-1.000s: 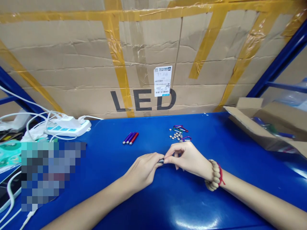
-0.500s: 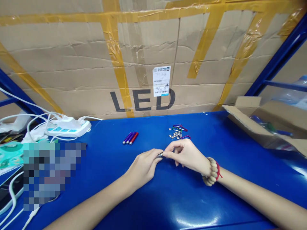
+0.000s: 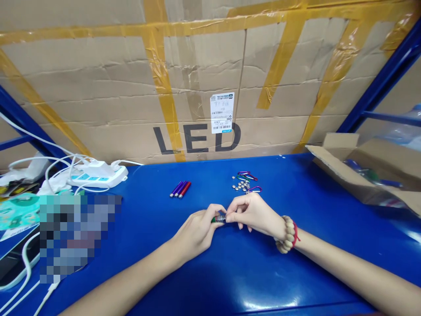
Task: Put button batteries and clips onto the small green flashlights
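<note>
My left hand (image 3: 197,228) is closed around a small green flashlight-like tube (image 3: 219,218), mostly hidden by the fingers. Its silvery end sticks out to the right. Against that end my right hand (image 3: 255,213) pinches with thumb and forefinger; whatever lies between those fingertips is too small to make out. Just beyond the right hand are several small round silver pieces (image 3: 239,187), like button cells, and several coloured carabiners (image 3: 248,176). Purple and red metal tubes (image 3: 180,189) with silver ends lie side by side, farther back to the left.
A large taped cardboard box (image 3: 115,87) stands along the back of the blue table (image 3: 279,281). An open carton (image 3: 362,175) with coloured items is at the right. At the left are a white power strip (image 3: 112,177), cables and a blurred-out item (image 3: 80,237).
The left fingers have shifted, so more of the green tube and its silvery end shows. The right hand stays pinched at that end, slightly farther right.
</note>
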`<state>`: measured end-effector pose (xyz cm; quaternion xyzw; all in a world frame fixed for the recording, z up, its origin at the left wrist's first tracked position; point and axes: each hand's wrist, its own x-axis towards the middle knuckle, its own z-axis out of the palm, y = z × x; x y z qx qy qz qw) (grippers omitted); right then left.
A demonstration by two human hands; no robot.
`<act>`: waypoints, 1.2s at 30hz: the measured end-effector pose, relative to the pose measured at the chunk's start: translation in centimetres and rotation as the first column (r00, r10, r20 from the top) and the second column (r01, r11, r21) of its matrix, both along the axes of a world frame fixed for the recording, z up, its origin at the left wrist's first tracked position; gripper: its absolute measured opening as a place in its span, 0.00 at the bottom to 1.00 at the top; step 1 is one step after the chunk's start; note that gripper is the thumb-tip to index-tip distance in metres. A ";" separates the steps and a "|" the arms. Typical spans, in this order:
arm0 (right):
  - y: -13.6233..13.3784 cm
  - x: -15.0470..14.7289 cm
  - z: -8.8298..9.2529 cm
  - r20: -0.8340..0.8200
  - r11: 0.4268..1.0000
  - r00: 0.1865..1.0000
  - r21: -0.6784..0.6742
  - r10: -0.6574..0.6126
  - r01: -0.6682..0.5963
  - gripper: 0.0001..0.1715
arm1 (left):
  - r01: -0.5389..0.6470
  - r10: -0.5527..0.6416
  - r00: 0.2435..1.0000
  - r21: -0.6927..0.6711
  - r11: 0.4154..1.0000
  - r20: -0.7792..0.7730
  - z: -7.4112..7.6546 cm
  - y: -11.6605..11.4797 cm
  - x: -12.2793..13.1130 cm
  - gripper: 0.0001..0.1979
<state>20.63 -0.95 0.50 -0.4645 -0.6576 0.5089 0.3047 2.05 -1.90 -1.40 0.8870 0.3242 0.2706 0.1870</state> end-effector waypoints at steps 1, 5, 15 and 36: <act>-0.1 -0.1 0.0 -0.015 1.000 1.000 -0.019 -0.003 0.003 0.17 | 0.004 -0.004 1.000 0.029 1.000 -0.002 -0.1 0.0 -0.1 0.09; -0.5 -0.4 0.3 -0.077 0.992 0.997 -0.125 0.013 -0.023 0.18 | 0.007 -0.007 1.000 0.136 0.991 -0.001 -0.2 0.0 -0.1 0.09; -0.2 -0.3 0.4 -0.014 0.992 1.000 -0.123 0.012 -0.014 0.22 | -0.046 0.046 0.999 0.064 0.997 -0.001 0.1 0.3 0.3 0.07; 0.3 1.4 0.0 0.390 0.420 0.912 0.854 -0.127 -0.307 0.14 | -0.001 0.007 0.999 -0.198 0.980 0.031 0.6 0.6 0.1 0.05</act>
